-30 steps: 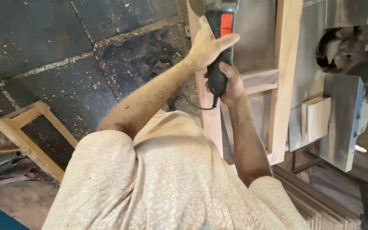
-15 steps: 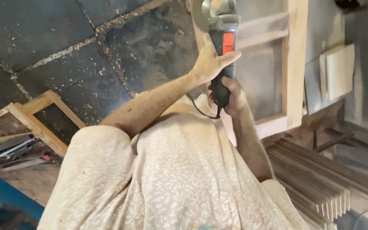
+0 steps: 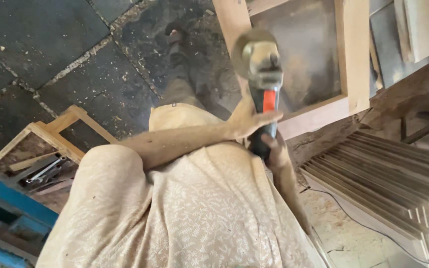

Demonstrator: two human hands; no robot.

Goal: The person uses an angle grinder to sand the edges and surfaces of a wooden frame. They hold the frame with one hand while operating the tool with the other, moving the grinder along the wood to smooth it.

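Note:
Both my hands grip a dark angle grinder (image 3: 263, 84) with an orange switch and a round sanding disc at its top. My left hand (image 3: 250, 121) wraps the body just below the switch; my right hand (image 3: 272, 149) holds the handle's lower end by the cord. The disc sits against the left rail of a pale wooden frame (image 3: 354, 54) that lies in front of me. My patterned beige shirt (image 3: 189, 208) fills the lower middle of the view.
A smaller wooden frame (image 3: 50, 131) leans at the left over metal tools on the dark stone floor (image 3: 50, 59). A stack of thin wooden slats (image 3: 398, 178) lies at the right. Blue metal (image 3: 11, 203) shows at the lower left.
The view has tilted down, so the grinder and both hands sit lower in the picture. The grinder's disc is now fully in view. Both hands keep their grip.

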